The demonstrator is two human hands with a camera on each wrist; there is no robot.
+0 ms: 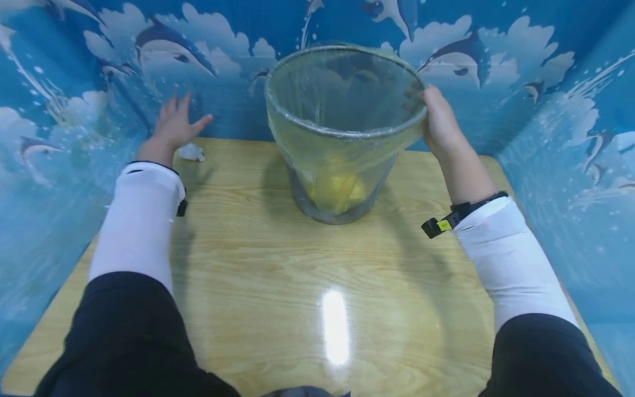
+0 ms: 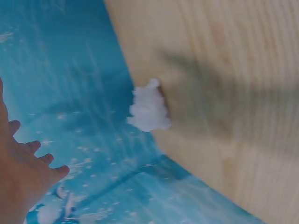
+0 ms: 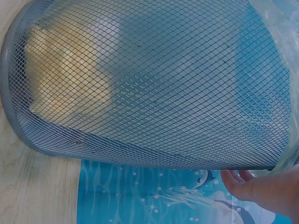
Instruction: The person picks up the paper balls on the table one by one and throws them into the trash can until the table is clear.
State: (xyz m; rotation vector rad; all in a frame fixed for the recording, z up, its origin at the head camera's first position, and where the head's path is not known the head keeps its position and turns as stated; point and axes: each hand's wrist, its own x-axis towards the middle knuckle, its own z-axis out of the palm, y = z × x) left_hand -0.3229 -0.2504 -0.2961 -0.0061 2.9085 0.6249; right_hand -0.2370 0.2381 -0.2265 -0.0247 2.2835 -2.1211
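Right hand: the right hand (image 1: 439, 124) grips the rim of the mesh bin (image 1: 342, 165), thumb side toward the person and fingers curled over the edge into the inside.
Mesh bin: a grey wire basket lined with a clear plastic bag (image 1: 337, 118) folded over its rim. It stands on the tabletop (image 1: 317, 286) just to the left of the right hand, tipped toward the person. The right wrist view shows its mesh wall (image 3: 149, 84) close up, with the fingertips (image 3: 233, 177) at the rim.
Inside the bin: something yellow (image 1: 337, 190) lies at the bottom, seen through bag and mesh — what it is I cannot tell.
Left hand: the left hand (image 1: 173, 124) is spread with fingers straight, holding nothing, raised over the far left corner of the tabletop.
Paper wad: a small crumpled white wad (image 1: 190, 152) lies on the tabletop just below and to the right of the left hand, not touched by it — in the left wrist view (image 2: 148, 111) it sits right at the tabletop's edge.
Surround: blue dolphin-print walls (image 1: 545, 71) stand beyond both hands.
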